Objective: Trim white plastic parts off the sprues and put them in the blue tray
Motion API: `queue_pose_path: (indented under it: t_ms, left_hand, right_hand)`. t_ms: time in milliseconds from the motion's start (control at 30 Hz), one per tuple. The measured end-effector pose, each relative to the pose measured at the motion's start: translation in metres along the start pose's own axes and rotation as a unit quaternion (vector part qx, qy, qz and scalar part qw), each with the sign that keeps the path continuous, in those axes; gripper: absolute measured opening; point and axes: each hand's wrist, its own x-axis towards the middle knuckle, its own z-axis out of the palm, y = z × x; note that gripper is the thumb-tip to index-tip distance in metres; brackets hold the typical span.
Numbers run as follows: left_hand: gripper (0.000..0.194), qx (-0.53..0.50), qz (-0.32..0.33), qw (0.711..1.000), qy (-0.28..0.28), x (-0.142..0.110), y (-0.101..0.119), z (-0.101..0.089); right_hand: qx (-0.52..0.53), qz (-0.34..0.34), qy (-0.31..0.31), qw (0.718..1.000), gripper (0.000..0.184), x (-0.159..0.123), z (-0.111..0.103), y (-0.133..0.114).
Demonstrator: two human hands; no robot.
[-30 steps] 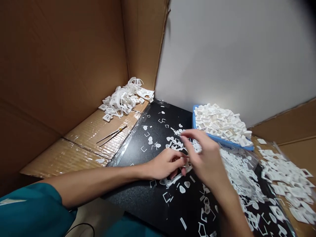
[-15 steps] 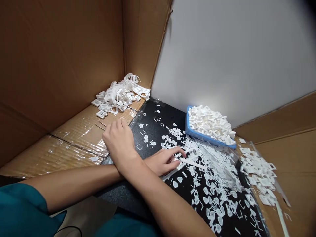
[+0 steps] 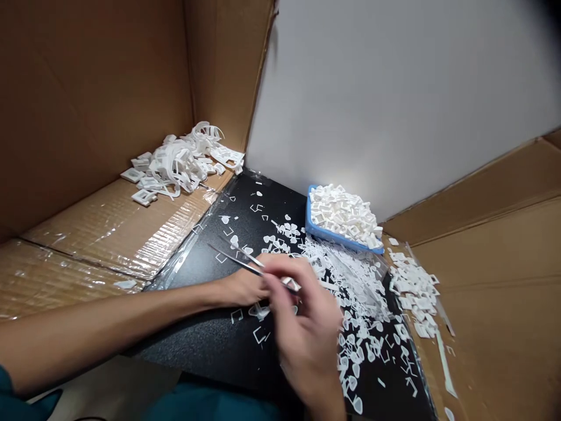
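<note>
My right hand, slightly blurred, is closed around a pair of metal tweezers, whose two tips point to the upper left, a little apart. Behind it, low over the black mat, lies my left hand; its fingers are hidden by the right hand, so what they hold cannot be seen. Thin white outlines and small rounded cut pieces lie around both hands. To their right spreads a heap of thin white scraps.
A blue tray heaped with small white frame-like parts stands by the pale wall. White strips and parts are piled on the cardboard at left. More white pieces lie at right. Cardboard walls enclose the left and right.
My right hand has moved from the cardboard on the left, across my left arm, to the right, with the tweezers. The view has shifted to the right.
</note>
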Motion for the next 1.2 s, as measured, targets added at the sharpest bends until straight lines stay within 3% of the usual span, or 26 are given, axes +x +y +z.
queue_pose_path:
  t_ms: [33, 100, 200, 300, 367, 433, 567, 667, 833, 967, 1200]
  left_hand:
    - [0.057, -0.011, -0.011, 1.000, -0.006, 0.000, 0.001, 0.002]
    - [0.053, -0.059, -0.053, 0.997, -0.025, 0.001, 0.002, 0.007]
    - [0.044, -0.113, -0.091, 0.988, -0.051, 0.005, 0.001, 0.013]
    - [0.039, -0.119, -0.090, 0.987, -0.057, 0.006, 0.000, 0.013]
    - [0.037, -0.120, -0.094, 0.986, -0.065, 0.006, 0.000, 0.012]
    - [0.038, -0.123, -0.101, 0.984, -0.081, 0.004, 0.000, 0.010]
    - [0.039, -0.128, -0.103, 0.981, -0.100, 0.004, -0.001, 0.009]
    - [0.037, -0.133, -0.099, 0.981, -0.105, 0.004, 0.000, 0.009]
    - [0.032, -0.141, -0.098, 0.979, -0.114, 0.005, 0.006, 0.008]
    - [0.033, -0.167, -0.087, 0.975, -0.116, 0.007, 0.008, 0.006]
    - [0.031, -0.193, -0.072, 0.968, -0.144, 0.009, 0.003, 0.004]
  right_hand:
    - [0.068, 0.039, 0.097, 0.992, 0.009, -0.012, -0.014, 0.008]
    - [0.184, 0.060, 0.276, 0.942, 0.009, -0.035, -0.036, 0.026]
    - [0.301, 0.141, 0.351, 0.876, 0.025, -0.059, -0.057, 0.051]
    - [0.323, 0.209, 0.419, 0.822, 0.029, -0.070, -0.061, 0.062]
    - [0.290, 0.232, 0.451, 0.812, 0.028, -0.072, -0.056, 0.062]
    - [0.226, 0.231, 0.468, 0.823, 0.027, -0.072, -0.047, 0.058]
    - [0.083, 0.209, 0.436, 0.872, 0.028, -0.073, -0.033, 0.051]
    - [-0.083, 0.205, 0.383, 0.897, 0.037, -0.078, -0.033, 0.054]
    - [-0.283, 0.098, 0.204, 0.932, 0.033, -0.085, -0.038, 0.065]
    - [-0.337, 0.025, 0.131, 0.932, 0.028, -0.083, -0.037, 0.070]
    - [-0.316, 0.029, 0.113, 0.942, 0.017, -0.086, -0.040, 0.076]
